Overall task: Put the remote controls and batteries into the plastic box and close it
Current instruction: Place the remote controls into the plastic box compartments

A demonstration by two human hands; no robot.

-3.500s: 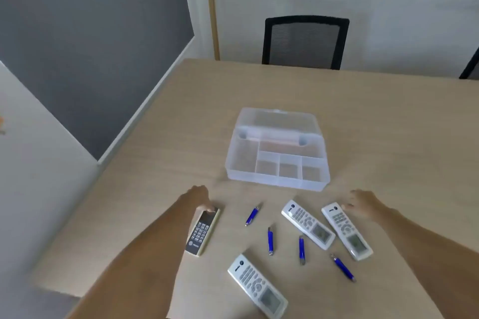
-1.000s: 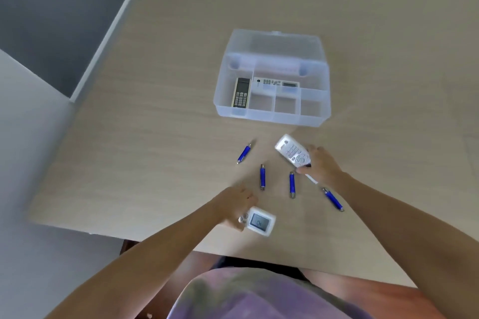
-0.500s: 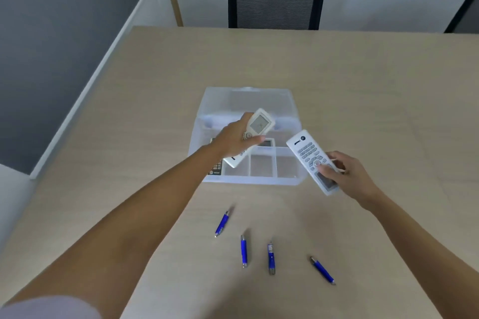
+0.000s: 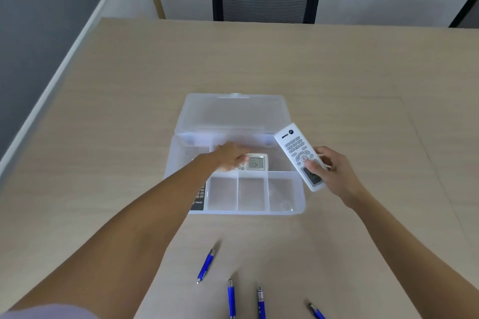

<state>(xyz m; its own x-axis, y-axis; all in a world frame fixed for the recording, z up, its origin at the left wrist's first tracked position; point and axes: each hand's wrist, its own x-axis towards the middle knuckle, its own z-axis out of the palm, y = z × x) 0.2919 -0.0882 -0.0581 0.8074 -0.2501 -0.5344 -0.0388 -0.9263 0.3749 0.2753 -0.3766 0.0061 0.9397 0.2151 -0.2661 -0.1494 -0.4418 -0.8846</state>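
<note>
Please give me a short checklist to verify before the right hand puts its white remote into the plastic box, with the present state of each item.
1. Lid of the plastic box open and laid back: ok.
2. Right hand grips its white remote firmly: ok, fingers wrap the lower end.
3. Long rear compartment free: not ok, the left hand and the remote with the display are in it.
4. Left hand has let go of that remote: cannot tell.
5. Dark remote lies flat in the left compartment: cannot tell, the forearm covers most of it.
6. Batteries packed: not ok, four lie on the table.
</note>
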